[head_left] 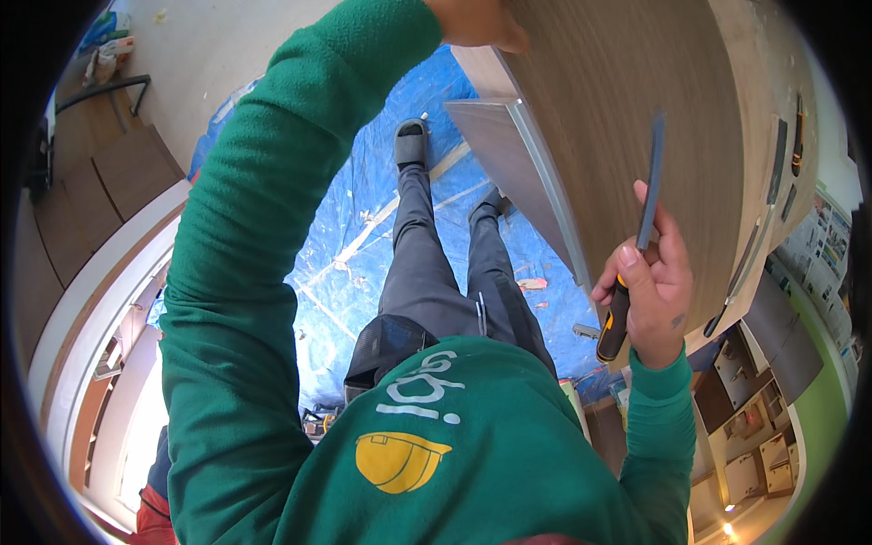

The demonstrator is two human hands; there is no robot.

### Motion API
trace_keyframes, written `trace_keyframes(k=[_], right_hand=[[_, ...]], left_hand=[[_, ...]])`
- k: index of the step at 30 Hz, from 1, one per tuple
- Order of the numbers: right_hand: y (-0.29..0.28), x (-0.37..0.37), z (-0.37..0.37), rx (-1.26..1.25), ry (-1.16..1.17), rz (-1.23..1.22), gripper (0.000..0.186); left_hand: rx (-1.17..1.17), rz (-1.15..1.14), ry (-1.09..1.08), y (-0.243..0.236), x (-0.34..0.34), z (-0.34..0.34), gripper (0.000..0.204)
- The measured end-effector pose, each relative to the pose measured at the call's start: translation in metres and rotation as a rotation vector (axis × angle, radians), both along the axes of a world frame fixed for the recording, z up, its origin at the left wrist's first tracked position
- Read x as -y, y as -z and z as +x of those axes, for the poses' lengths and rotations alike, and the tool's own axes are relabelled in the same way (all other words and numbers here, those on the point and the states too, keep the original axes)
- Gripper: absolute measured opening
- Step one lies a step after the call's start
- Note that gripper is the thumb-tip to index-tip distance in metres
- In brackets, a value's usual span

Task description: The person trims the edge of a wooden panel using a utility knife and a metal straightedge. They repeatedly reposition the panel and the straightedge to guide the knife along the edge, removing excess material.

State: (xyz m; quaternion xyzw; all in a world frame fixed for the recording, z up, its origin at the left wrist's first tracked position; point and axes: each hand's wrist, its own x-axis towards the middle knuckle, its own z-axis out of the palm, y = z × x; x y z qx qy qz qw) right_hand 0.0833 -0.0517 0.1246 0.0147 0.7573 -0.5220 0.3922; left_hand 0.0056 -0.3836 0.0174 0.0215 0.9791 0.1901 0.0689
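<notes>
My right hand (656, 300) is closed around a hand tool with a black-and-orange handle (613, 325). Its fingers also pinch a narrow grey strip (653, 177) that stands up in front of a brown wood-grain panel (627, 82). The tool's working end is hidden by the hand. Stretched far forward, my left hand (477, 22) grips the left edge of that panel near the top, partly cut off by the picture's rim. Below it, a second panel (513, 168) with a pale metal-like edge strip (549, 186) leans beside the first.
A black-and-orange cutter-like tool (797, 136) and several dark strips (777, 159) lie on the pale wood surface at right. Blue sheeting (350, 232) with tape and scraps covers the floor under my feet. Brown cabinets (82, 204) stand at left; shelving (754, 436) appears at lower right.
</notes>
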Motion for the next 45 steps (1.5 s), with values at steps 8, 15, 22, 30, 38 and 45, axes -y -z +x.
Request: trace_keyframes(k=[8,15,22,30,38,45], right_hand=[[0.001,-0.008,0.004,-0.006,0.015,-0.013,0.060],[0.001,-0.009,0.007,0.001,0.005,-0.032,0.059],[0.001,-0.010,0.009,-0.001,0.020,-0.045,0.059],[-0.001,-0.010,0.010,0.003,0.009,-0.031,0.060],[-0.006,0.002,0.008,-0.079,0.060,-0.026,0.067],[-0.009,0.015,-0.025,-0.235,-0.122,0.095,0.066]], left_hand=[[-0.006,0.015,0.030,0.008,0.010,-0.006,0.059],[-0.038,0.075,0.022,0.013,0.016,-0.007,0.061],[-0.092,-0.033,-0.003,0.006,-0.003,0.003,0.065],[-0.021,-0.018,0.018,0.008,0.004,-0.002,0.069],[-0.317,-0.190,0.037,0.019,-0.042,0.047,0.069],[-0.225,0.358,0.082,0.018,-0.115,0.172,0.062]])
